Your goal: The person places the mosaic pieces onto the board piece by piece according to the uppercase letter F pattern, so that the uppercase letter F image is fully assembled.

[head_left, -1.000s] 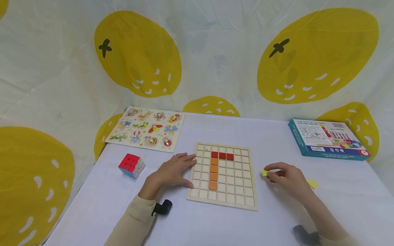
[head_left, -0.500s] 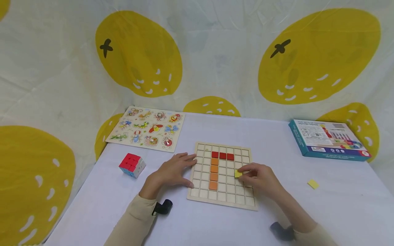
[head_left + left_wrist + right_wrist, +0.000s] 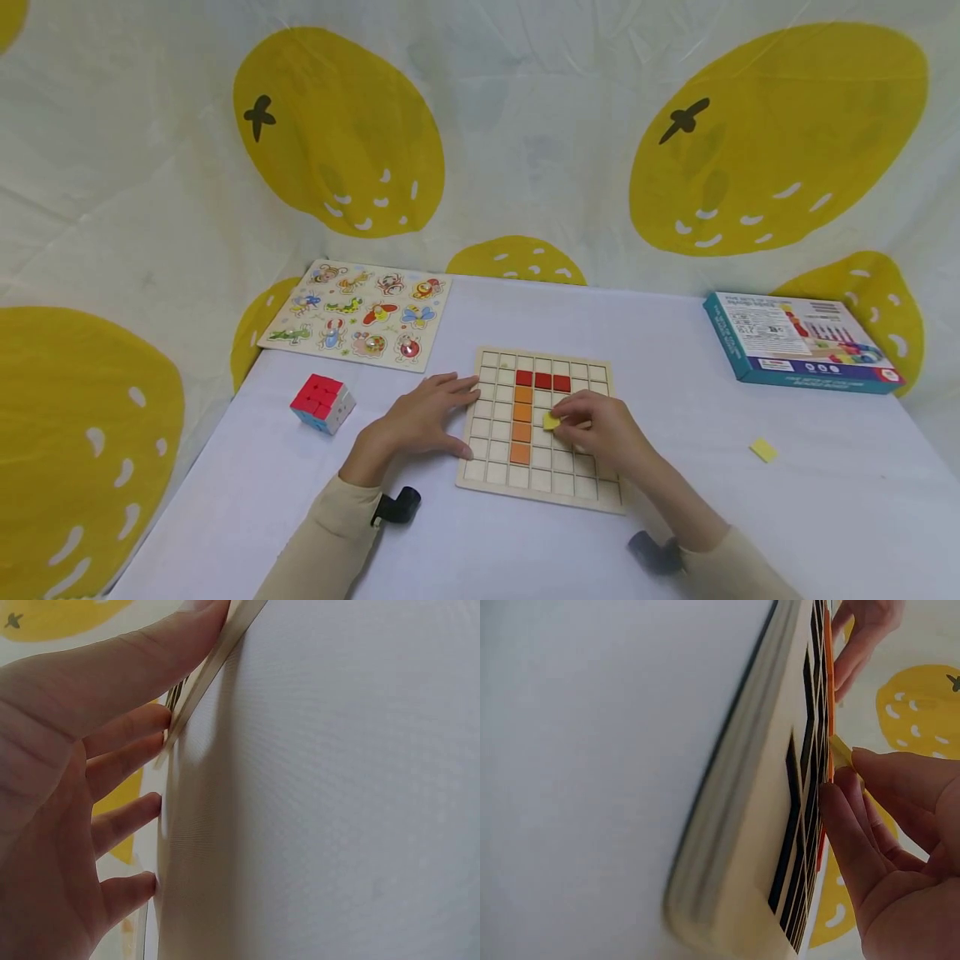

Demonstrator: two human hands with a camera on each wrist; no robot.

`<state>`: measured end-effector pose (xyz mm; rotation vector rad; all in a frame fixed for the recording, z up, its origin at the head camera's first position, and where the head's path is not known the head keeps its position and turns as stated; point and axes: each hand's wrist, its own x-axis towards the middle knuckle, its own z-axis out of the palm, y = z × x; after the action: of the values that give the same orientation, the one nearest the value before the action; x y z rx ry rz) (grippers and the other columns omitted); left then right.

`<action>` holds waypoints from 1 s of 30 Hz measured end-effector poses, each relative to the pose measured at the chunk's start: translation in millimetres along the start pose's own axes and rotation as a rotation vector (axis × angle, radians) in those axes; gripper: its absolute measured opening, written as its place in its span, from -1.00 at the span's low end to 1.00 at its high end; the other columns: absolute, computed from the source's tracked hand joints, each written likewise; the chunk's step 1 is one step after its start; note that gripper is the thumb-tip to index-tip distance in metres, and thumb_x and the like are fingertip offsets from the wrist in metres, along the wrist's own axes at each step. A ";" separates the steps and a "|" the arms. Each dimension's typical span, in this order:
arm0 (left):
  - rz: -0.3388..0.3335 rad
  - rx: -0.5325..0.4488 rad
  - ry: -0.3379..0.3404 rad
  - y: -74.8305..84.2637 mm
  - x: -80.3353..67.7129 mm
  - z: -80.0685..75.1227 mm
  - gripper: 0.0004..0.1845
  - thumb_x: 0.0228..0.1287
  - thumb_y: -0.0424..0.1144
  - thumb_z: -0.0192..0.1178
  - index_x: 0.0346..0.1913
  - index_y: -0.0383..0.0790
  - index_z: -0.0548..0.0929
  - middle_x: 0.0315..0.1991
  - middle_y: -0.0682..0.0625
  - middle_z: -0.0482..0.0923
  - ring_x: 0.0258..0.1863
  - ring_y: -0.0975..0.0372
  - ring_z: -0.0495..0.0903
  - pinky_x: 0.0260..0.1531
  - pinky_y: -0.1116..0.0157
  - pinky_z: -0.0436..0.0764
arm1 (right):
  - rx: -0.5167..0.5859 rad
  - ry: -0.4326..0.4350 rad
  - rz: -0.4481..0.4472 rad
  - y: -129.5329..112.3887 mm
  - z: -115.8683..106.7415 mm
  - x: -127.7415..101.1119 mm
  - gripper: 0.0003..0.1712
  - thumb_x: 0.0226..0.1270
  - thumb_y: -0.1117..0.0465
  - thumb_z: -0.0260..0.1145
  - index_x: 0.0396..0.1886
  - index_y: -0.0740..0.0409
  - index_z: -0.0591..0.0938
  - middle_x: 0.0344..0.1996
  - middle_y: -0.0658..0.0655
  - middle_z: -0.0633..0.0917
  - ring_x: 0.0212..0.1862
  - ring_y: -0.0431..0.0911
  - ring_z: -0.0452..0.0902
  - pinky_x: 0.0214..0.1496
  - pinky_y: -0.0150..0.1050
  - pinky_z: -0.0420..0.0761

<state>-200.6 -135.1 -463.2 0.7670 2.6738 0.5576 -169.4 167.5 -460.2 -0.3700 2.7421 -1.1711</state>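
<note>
Yellow tile: pinched in the right hand, tilted, over the grid board just right of the orange column; not yet seated in a cell.
Right hand: fingers curled, thumb and fingertips gripping the yellow tile; the right wrist view shows the tile's edge at the board surface.
Grid board: wooden tray of square cells, lying flat on the table.
Orange column: four tiles, seated in a vertical run.
Red row: three tiles, seated across the top of the orange column.
Left hand: fingers straight and spread, flat on the table, fingertips touching the board's left edge; holds nothing.
Spare yellow tile: loose on the table, well apart to the right.
Surroundings: cube puzzle to the left; animal peg puzzle behind it; teal box at far right.
Risk, misseating: a tilted tile may catch on a cell divider and sit proud.
Risk, disturbance: knuckles near the orange column could nudge seated tiles.
Risk, board shift: downward pressure may slide the board if the left hand lifts.
</note>
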 end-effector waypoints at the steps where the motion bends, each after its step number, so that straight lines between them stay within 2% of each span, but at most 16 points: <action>1: 0.000 -0.001 0.001 0.4 -0.2 -0.2 -0.01 -0.03 0.18 0.56 0.50 -0.01 0.42 0.61 0.13 0.21 0.64 0.01 0.11 0.49 -0.14 0.35 | -0.002 0.002 -0.001 -0.3 0.8 0.7 -0.78 0.24 0.32 0.48 -0.11 0.15 0.81 -0.11 0.09 0.78 -0.17 -0.16 0.73 -0.10 -0.38 0.76; 11: -0.004 0.001 -0.001 1.5 0.0 -0.1 -0.01 -0.02 0.18 0.56 0.50 0.00 0.42 0.61 0.14 0.21 0.65 0.01 0.10 0.50 -0.15 0.34 | -0.048 0.009 0.028 -7.3 5.5 7.0 -0.83 0.24 0.31 0.49 -0.16 0.14 0.81 -0.17 0.07 0.79 -0.22 -0.19 0.72 -0.11 -0.31 0.77; 19: -0.010 -0.004 0.002 1.0 -0.1 0.7 -0.01 -0.04 0.18 0.57 0.50 0.00 0.42 0.61 0.15 0.22 0.65 0.01 0.10 0.49 -0.16 0.34 | -0.062 0.024 0.047 -8.2 10.6 12.9 -0.80 0.20 0.34 0.51 -0.16 0.14 0.82 -0.24 0.04 0.79 -0.27 -0.22 0.64 -0.18 -0.46 0.67; 30: -0.016 -0.003 0.002 1.5 0.0 0.2 -0.01 -0.04 0.17 0.57 0.50 0.01 0.43 0.61 0.15 0.22 0.65 0.01 0.10 0.49 -0.16 0.35 | -0.126 0.050 -0.007 -11.3 12.8 13.9 -0.77 0.12 0.39 0.54 -0.19 0.16 0.83 -0.29 0.05 0.82 -0.32 -0.22 0.59 -0.24 -0.46 0.63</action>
<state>-199.9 -133.9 -462.6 0.7434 2.6780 0.5591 -178.0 147.2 -461.2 -0.3697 2.8690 -1.0249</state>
